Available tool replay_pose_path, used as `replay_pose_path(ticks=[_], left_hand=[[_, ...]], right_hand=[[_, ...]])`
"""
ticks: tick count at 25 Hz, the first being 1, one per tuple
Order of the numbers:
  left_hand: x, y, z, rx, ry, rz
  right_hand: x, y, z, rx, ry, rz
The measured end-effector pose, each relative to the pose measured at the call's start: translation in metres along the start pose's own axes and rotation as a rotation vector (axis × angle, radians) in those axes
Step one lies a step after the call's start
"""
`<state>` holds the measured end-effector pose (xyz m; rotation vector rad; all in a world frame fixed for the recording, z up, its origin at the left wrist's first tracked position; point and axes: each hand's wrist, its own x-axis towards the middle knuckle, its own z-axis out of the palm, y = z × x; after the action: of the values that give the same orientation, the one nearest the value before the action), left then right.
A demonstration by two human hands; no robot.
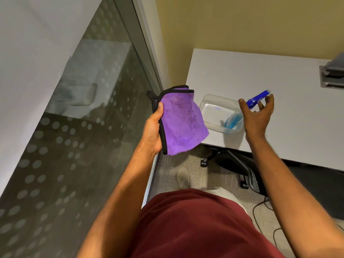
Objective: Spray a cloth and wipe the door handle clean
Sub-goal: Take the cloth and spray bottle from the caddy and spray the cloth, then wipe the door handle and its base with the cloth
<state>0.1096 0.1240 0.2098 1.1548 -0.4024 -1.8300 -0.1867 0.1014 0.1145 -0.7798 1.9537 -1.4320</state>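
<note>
My left hand (153,130) grips a folded purple cloth (183,121) with black trim, held up in front of the glass wall. A spray bottle (257,98) with a blue trigger head and blue liquid leans in a clear plastic container (211,100) on the white desk. My right hand (257,113) hovers at the bottle's head with thumb and fingers spread apart on either side of it, not closed on it. No door handle is in view.
The white desk (279,81) sits to the right, with a grey tray (333,75) at its far edge. A frosted-dot glass panel (74,127) fills the left. A black wheeled chair (242,168) and cables (264,211) lie under the desk on grey carpet.
</note>
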Motion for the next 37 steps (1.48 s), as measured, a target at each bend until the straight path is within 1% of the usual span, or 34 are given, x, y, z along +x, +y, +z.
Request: replay_pose_path(ticks=[2,4,6,8,9,11,12,14,15,16,17,19,22,26,28,30,31,33,35,37], left_hand=[[-0.011,-0.009,0.003,-0.003,0.010,0.027],[-0.024,-0.019,0.007,-0.009,0.018,0.047],[-0.038,-0.028,0.009,-0.021,0.021,0.070],[-0.052,-0.039,0.009,-0.028,0.028,0.095],[-0.060,-0.045,0.009,-0.031,0.031,0.108],[-0.078,-0.055,0.008,-0.007,0.042,0.148],[-0.089,-0.059,0.008,0.022,0.054,0.177],[-0.112,-0.067,0.009,0.075,0.072,0.228],[-0.124,-0.072,0.007,0.084,0.097,0.256],[-0.138,-0.077,0.003,0.085,0.134,0.290],[-0.152,-0.082,-0.002,0.078,0.172,0.325],[-0.175,-0.092,-0.015,0.042,0.258,0.384],[-0.215,-0.117,-0.039,-0.043,0.434,0.459],[-0.261,-0.139,-0.053,-0.131,0.580,0.480],[-0.282,-0.142,-0.056,-0.156,0.646,0.484],[-0.301,-0.145,-0.062,-0.176,0.688,0.501],[-0.310,-0.147,-0.065,-0.183,0.706,0.510],[-0.329,-0.151,-0.073,-0.190,0.744,0.510],[-0.348,-0.156,-0.082,-0.208,0.776,0.513],[-0.372,-0.163,-0.092,-0.239,0.798,0.518]], right_hand=[[-0.004,-0.004,-0.010,0.009,-0.025,0.018],[-0.011,-0.013,-0.023,-0.010,0.001,0.004],[-0.027,-0.026,-0.034,-0.007,0.037,-0.072],[-0.053,-0.040,-0.042,0.047,-0.008,-0.199],[-0.068,-0.046,-0.044,0.073,-0.082,-0.257],[-0.099,-0.058,-0.045,0.048,-0.307,-0.303],[-0.113,-0.063,-0.044,-0.002,-0.448,-0.287],[-0.137,-0.069,-0.044,-0.101,-0.730,-0.164],[-0.148,-0.070,-0.045,-0.125,-0.840,-0.108],[-0.158,-0.068,-0.048,-0.129,-0.912,-0.096],[-0.167,-0.066,-0.051,-0.119,-0.937,-0.124],[-0.180,-0.061,-0.058,-0.095,-0.934,-0.207],[-0.207,-0.059,-0.064,-0.102,-0.943,-0.325],[-0.252,-0.064,-0.076,-0.093,-0.968,-0.411],[-0.271,-0.066,-0.080,-0.085,-0.973,-0.490],[-0.288,-0.066,-0.083,-0.069,-1.036,-0.519],[-0.298,-0.066,-0.084,-0.039,-1.112,-0.473],[-0.322,-0.065,-0.083,0.040,-1.272,-0.252],[-0.346,-0.068,-0.081,0.145,-1.399,0.051],[-0.370,-0.070,-0.078,0.209,-1.550,0.402]])
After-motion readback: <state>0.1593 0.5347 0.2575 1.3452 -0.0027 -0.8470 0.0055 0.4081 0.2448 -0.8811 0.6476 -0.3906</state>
